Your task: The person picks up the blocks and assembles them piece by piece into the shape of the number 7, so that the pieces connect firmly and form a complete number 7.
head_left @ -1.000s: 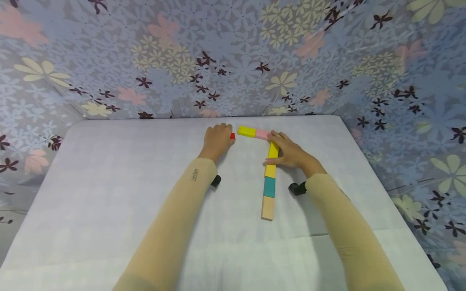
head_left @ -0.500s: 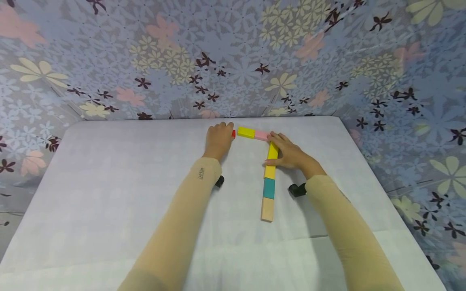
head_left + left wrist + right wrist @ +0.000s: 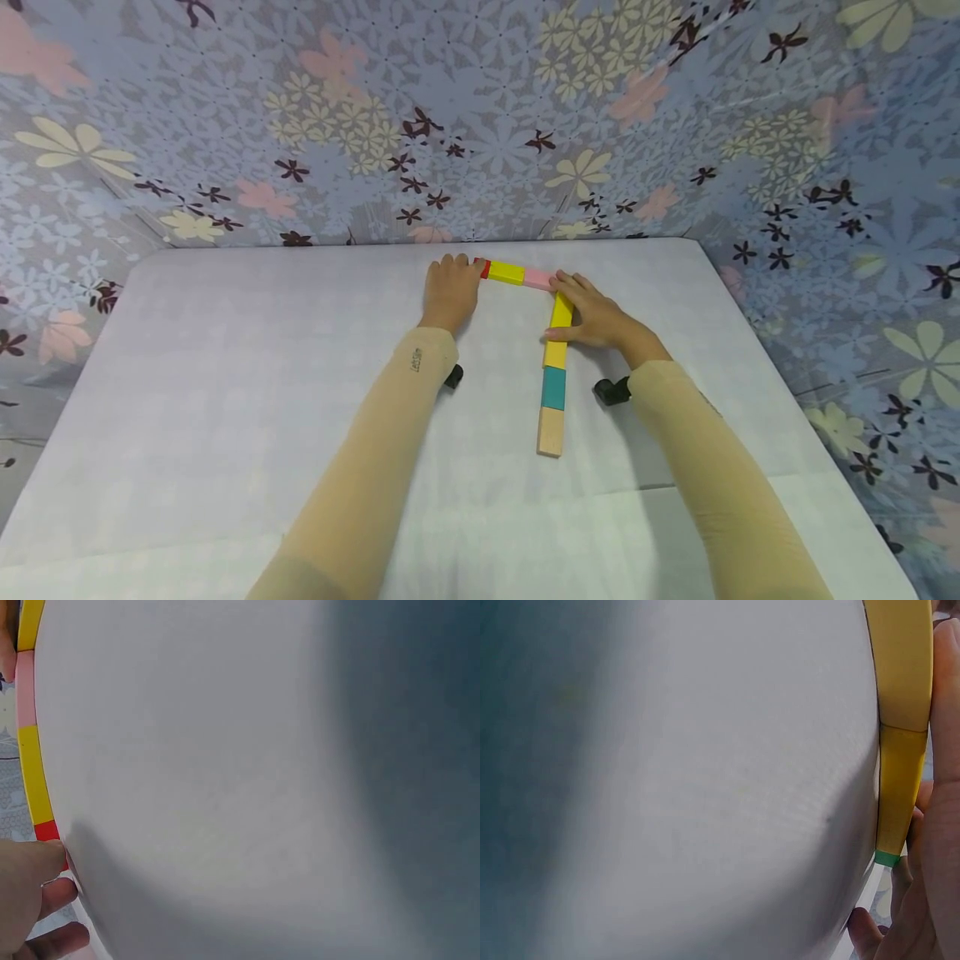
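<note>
A red block is pinched in my left hand, its end against a bright yellow block. In the left wrist view, the thumb covers part of that red block. A pink block continues the row toward the corner. My right hand rests there with fingers extended, its thumb on the side of a yellow block and its fingertips near the pink one. Another yellow block lies between thumb and fingers. The right wrist view shows a green end at the corner.
A teal block and a plain wooden block extend the line toward the near side. All lie flat on the white-covered table. A floral cloth stands behind the far edge.
My left hand has shifted slightly right with the red block, which has turned and closed the gap to the bright yellow block. My right hand has stayed in place.
</note>
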